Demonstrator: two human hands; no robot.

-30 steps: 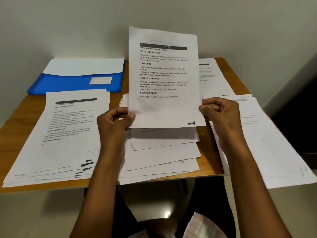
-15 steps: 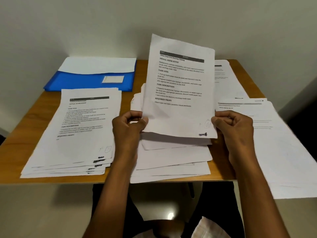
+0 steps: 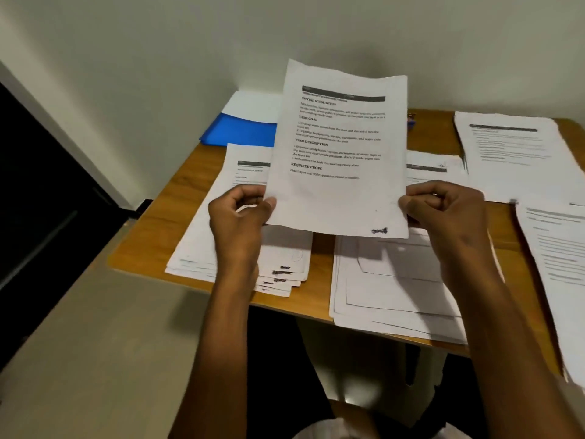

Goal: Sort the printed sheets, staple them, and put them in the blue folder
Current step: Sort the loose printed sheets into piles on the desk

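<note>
Hands: left hand (image 3: 235, 217) and right hand (image 3: 443, 213) each pinch a lower corner of one sheet (image 3: 340, 153), upright above the desk (image 3: 148, 239). Folder (image 3: 240, 131) beyond left hand; stacks (image 3: 205, 245) beneath both.

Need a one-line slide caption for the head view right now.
Both hands, left hand and right hand, hold a printed sheet upright above paper stacks on the wooden desk; blue folder behind.

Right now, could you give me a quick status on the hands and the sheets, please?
Both hands, left and right, pinch one printed sheet upright above the desk. Sorted stacks below. Blue folder behind, partly hidden. Nothing stapled visibly.
</note>
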